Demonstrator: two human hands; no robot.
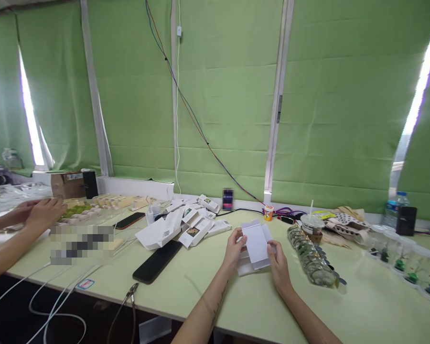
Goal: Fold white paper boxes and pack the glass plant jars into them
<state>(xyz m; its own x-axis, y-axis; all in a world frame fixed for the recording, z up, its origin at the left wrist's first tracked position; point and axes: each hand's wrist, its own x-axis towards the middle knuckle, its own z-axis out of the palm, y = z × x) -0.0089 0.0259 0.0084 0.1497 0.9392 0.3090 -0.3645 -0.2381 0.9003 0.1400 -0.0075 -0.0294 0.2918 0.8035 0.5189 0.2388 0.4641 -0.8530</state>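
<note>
Both hands hold a white card box (257,244), its panels partly unfolded, a little above the pale table (186,291). My left hand (235,244) grips its left edge between thumb and fingers. On its right edge my right hand (277,260) has a similar pinch. Left of my hands lies a heap of white boxes (197,229), some with small pictures on them. A black phone (156,262) rests flat in front of that heap. To the right of my right hand stretches a row of clear glass-like pieces (311,258).
A co-worker's hands (45,212) are at the far left beside small green and pink items (80,212). White cables (62,291) hang over the front edge. Lidded clear cups (408,260) line the right side. A drink cup (311,224) and an upright phone (228,199) stand at the back.
</note>
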